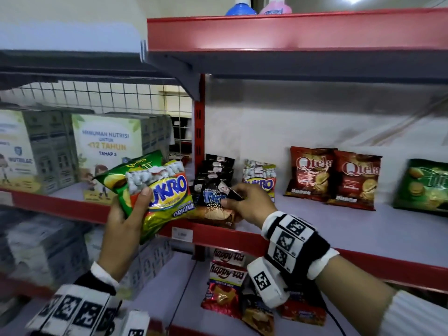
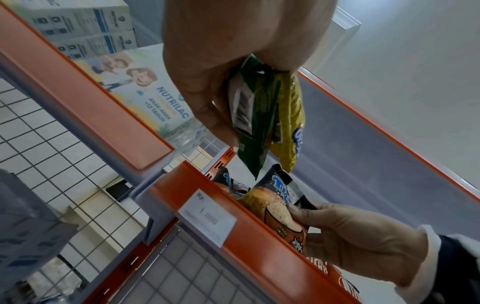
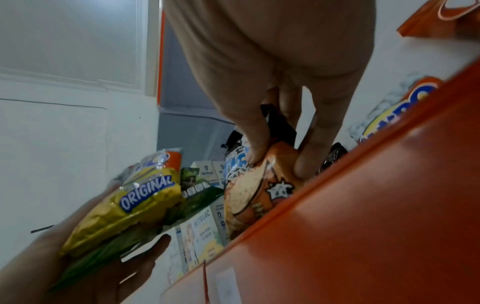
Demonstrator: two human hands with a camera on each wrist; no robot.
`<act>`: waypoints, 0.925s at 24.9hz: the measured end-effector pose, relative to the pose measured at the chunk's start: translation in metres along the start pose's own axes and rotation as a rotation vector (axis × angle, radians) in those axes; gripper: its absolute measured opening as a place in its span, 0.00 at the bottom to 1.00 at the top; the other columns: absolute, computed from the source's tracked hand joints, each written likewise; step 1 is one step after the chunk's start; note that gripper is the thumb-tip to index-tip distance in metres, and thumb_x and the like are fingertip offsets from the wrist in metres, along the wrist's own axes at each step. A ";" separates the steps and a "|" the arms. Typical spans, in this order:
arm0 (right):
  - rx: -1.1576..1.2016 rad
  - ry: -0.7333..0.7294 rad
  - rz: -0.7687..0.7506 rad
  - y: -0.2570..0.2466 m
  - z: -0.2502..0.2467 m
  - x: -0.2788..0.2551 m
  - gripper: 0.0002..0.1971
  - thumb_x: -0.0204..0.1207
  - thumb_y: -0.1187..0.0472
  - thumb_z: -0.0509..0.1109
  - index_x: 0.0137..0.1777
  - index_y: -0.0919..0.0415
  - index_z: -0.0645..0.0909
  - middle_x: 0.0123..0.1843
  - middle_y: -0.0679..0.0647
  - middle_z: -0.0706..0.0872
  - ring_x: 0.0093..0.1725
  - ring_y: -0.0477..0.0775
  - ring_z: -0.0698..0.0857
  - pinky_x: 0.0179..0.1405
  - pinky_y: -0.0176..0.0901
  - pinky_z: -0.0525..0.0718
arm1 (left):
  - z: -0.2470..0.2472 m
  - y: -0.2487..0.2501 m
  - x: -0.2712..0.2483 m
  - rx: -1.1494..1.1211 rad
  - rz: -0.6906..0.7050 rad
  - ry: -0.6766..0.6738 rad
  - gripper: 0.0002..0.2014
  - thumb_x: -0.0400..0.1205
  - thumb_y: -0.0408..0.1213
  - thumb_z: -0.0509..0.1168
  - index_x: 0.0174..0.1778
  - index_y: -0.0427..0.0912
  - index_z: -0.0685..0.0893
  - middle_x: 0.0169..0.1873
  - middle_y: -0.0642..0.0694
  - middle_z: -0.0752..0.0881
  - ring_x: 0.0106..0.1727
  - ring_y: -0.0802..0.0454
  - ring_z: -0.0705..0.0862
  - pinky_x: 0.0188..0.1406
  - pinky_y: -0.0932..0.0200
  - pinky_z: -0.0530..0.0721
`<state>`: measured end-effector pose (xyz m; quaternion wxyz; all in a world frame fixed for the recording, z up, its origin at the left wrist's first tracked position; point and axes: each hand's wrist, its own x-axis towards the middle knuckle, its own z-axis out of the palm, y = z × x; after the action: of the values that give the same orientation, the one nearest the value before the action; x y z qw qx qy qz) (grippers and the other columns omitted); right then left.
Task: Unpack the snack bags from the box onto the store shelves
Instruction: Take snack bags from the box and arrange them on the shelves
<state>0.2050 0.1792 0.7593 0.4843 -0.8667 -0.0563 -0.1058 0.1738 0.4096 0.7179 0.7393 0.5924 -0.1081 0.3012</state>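
My left hand (image 1: 126, 219) grips two snack bags together in front of the shelf: a yellow Sukro bag (image 1: 167, 197) over a green chip bag (image 1: 114, 180). In the left wrist view the same pair, the green bag (image 2: 253, 123) and the yellow bag (image 2: 289, 119), hangs from my fingers. My right hand (image 1: 244, 204) pinches a black and orange Tic Tac bag (image 1: 213, 204) at the front of the red-edged middle shelf (image 1: 242, 238). In the right wrist view thumb and fingers (image 3: 309, 156) squeeze that Tic Tac bag (image 3: 249, 197). The box is not in view.
On the same shelf stand more black bags (image 1: 215, 170), another Sukro bag (image 1: 260, 180), two red Qtela bags (image 1: 332, 175) and a green bag (image 1: 424, 187). Nutrilac cartons (image 1: 106, 151) fill the left bay. Happy Tos bags (image 1: 225, 284) lie on the lower shelf.
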 end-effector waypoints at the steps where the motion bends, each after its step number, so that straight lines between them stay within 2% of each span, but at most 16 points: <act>1: -0.029 -0.037 0.009 0.001 0.007 0.003 0.15 0.71 0.60 0.78 0.56 0.62 0.84 0.51 0.56 0.87 0.46 0.55 0.84 0.54 0.56 0.86 | -0.003 -0.004 0.002 -0.002 -0.006 -0.013 0.20 0.72 0.54 0.67 0.58 0.50 0.83 0.48 0.54 0.92 0.45 0.59 0.90 0.38 0.68 0.87; 2: -0.064 -0.059 0.002 0.001 0.012 0.006 0.15 0.70 0.59 0.79 0.56 0.61 0.84 0.52 0.55 0.87 0.46 0.55 0.84 0.52 0.51 0.86 | -0.005 -0.007 0.005 -0.006 -0.013 -0.022 0.23 0.72 0.55 0.68 0.60 0.48 0.82 0.49 0.52 0.92 0.47 0.57 0.90 0.38 0.66 0.88; 3: -0.117 -0.057 -0.017 0.001 0.016 0.009 0.16 0.70 0.57 0.79 0.56 0.60 0.85 0.51 0.52 0.86 0.47 0.52 0.83 0.46 0.40 0.84 | -0.006 -0.010 0.007 -0.007 -0.020 -0.024 0.25 0.72 0.55 0.68 0.62 0.46 0.81 0.50 0.50 0.91 0.47 0.55 0.91 0.38 0.66 0.88; 4: -0.180 -0.033 -0.037 -0.001 0.019 0.011 0.16 0.70 0.55 0.79 0.56 0.59 0.85 0.49 0.49 0.84 0.47 0.49 0.81 0.37 0.30 0.78 | -0.006 -0.012 0.009 -0.009 -0.021 -0.020 0.27 0.71 0.56 0.68 0.63 0.45 0.81 0.50 0.50 0.91 0.47 0.55 0.91 0.37 0.66 0.87; 5: -0.231 -0.005 -0.051 -0.003 0.022 0.012 0.17 0.70 0.54 0.79 0.57 0.58 0.85 0.48 0.48 0.83 0.47 0.46 0.79 0.31 0.28 0.72 | -0.005 -0.014 0.010 -0.017 -0.014 -0.008 0.27 0.71 0.56 0.68 0.63 0.45 0.81 0.49 0.50 0.91 0.47 0.55 0.91 0.36 0.67 0.87; 7: -0.286 0.000 -0.054 -0.007 0.025 0.015 0.20 0.70 0.52 0.78 0.61 0.58 0.83 0.53 0.51 0.86 0.48 0.45 0.79 0.37 0.29 0.70 | -0.002 -0.015 0.010 -0.043 0.020 0.034 0.27 0.71 0.56 0.69 0.63 0.45 0.80 0.49 0.51 0.91 0.46 0.57 0.90 0.36 0.67 0.87; 9: -0.327 -0.047 -0.044 -0.008 0.028 0.015 0.23 0.70 0.50 0.77 0.63 0.57 0.80 0.59 0.53 0.86 0.52 0.49 0.81 0.43 0.31 0.71 | 0.000 -0.015 0.011 -0.080 0.060 0.074 0.29 0.74 0.57 0.71 0.66 0.44 0.78 0.50 0.52 0.90 0.47 0.57 0.90 0.39 0.66 0.88; 12: -0.294 -0.086 -0.011 -0.010 0.022 0.010 0.27 0.69 0.48 0.78 0.65 0.54 0.75 0.50 0.47 0.81 0.50 0.49 0.79 0.40 0.35 0.73 | 0.012 -0.009 0.013 -0.104 0.069 0.039 0.36 0.70 0.62 0.72 0.66 0.40 0.77 0.53 0.45 0.89 0.48 0.54 0.90 0.41 0.64 0.88; 14: -0.208 0.018 -0.050 -0.018 0.008 0.008 0.24 0.70 0.52 0.75 0.65 0.55 0.76 0.47 0.45 0.79 0.49 0.48 0.78 0.38 0.33 0.73 | 0.026 -0.006 0.017 -0.118 0.065 -0.012 0.35 0.69 0.58 0.72 0.66 0.39 0.76 0.56 0.39 0.87 0.52 0.47 0.89 0.45 0.58 0.90; 16: 0.091 0.134 -0.123 -0.030 -0.011 0.003 0.17 0.74 0.60 0.72 0.62 0.58 0.79 0.46 0.47 0.81 0.48 0.46 0.81 0.37 0.27 0.76 | 0.041 -0.002 0.021 -0.103 0.085 -0.056 0.31 0.71 0.51 0.70 0.67 0.38 0.76 0.58 0.38 0.87 0.57 0.42 0.88 0.51 0.48 0.89; 17: 0.254 0.132 -0.169 -0.038 -0.020 -0.001 0.15 0.75 0.62 0.71 0.62 0.58 0.79 0.45 0.48 0.83 0.47 0.42 0.83 0.37 0.23 0.76 | 0.049 -0.001 0.023 -0.081 0.108 -0.075 0.30 0.71 0.49 0.70 0.67 0.39 0.76 0.57 0.41 0.87 0.57 0.45 0.88 0.53 0.48 0.88; 19: 0.388 0.038 -0.250 -0.051 -0.035 -0.011 0.20 0.76 0.58 0.71 0.67 0.53 0.76 0.49 0.50 0.84 0.44 0.34 0.85 0.37 0.22 0.78 | 0.064 0.001 0.023 -0.050 0.140 -0.111 0.28 0.69 0.49 0.71 0.65 0.45 0.77 0.54 0.49 0.88 0.53 0.54 0.89 0.51 0.57 0.88; 21: 0.322 -0.061 -0.278 -0.058 -0.045 -0.014 0.26 0.74 0.57 0.72 0.72 0.47 0.71 0.53 0.54 0.84 0.47 0.43 0.86 0.39 0.32 0.83 | 0.078 0.001 0.022 -0.057 0.140 -0.141 0.28 0.66 0.49 0.72 0.62 0.49 0.77 0.52 0.54 0.88 0.51 0.61 0.88 0.50 0.64 0.87; 23: 0.229 -0.053 -0.271 -0.058 -0.058 -0.008 0.22 0.75 0.63 0.73 0.68 0.48 0.76 0.53 0.55 0.83 0.49 0.51 0.86 0.45 0.42 0.87 | 0.087 0.001 0.023 -0.069 0.140 -0.155 0.30 0.66 0.48 0.71 0.64 0.47 0.75 0.52 0.57 0.86 0.50 0.68 0.87 0.49 0.72 0.84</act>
<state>0.1779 0.1604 0.8347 0.5594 -0.7928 -0.1971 -0.1404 0.2084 0.3354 0.7541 0.7261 0.5790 -0.2161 0.3015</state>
